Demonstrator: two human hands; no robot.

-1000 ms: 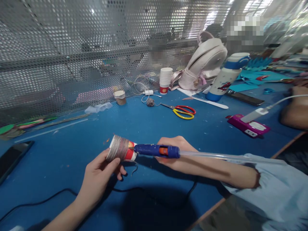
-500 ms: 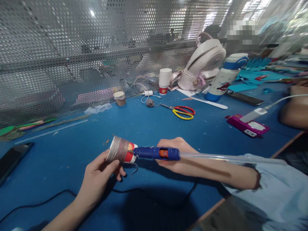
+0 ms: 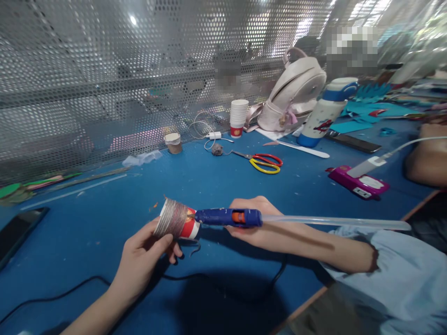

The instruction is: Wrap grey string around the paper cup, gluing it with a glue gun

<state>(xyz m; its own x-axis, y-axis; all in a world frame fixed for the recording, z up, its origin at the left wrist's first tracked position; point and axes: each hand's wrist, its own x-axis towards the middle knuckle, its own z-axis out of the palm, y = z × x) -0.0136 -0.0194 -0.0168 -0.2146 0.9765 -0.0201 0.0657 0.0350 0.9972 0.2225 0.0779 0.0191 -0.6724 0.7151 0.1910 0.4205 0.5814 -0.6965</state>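
Note:
A red and white paper cup (image 3: pixel 189 229) lies tilted on its side in my left hand (image 3: pixel 146 251), thumb and fingers closed on it. Grey-brown yarn (image 3: pixel 172 218) winds round its wider part, and a loose yarn tail (image 3: pixel 195 249) hangs below. My right hand (image 3: pixel 256 228) is wrapped round a blue hot glue gun (image 3: pixel 216 217), its grip hidden by the hand. A long clear glue stick (image 3: pixel 331 222) sticks out of the gun's back end. The nozzle meets the cup at the edge of the wound yarn; whether it touches is hard to tell.
Beyond my hands lie scissors (image 3: pixel 265 164), a small yarn ball (image 3: pixel 217 149), stacked paper cups (image 3: pixel 239 118) and a wrapped cup (image 3: pixel 173 143). A bottle (image 3: pixel 319 122), backpack (image 3: pixel 295 95) and pink power strip (image 3: pixel 359 182) stand right. A phone (image 3: pixel 21 232) lies left; a black cord (image 3: pixel 87 279) crosses in front.
The glue gun has tilted slightly, its back end and glue stick a little higher, and its nozzle has shifted up along the yarn's edge. My left hand and the cup hold nearly still.

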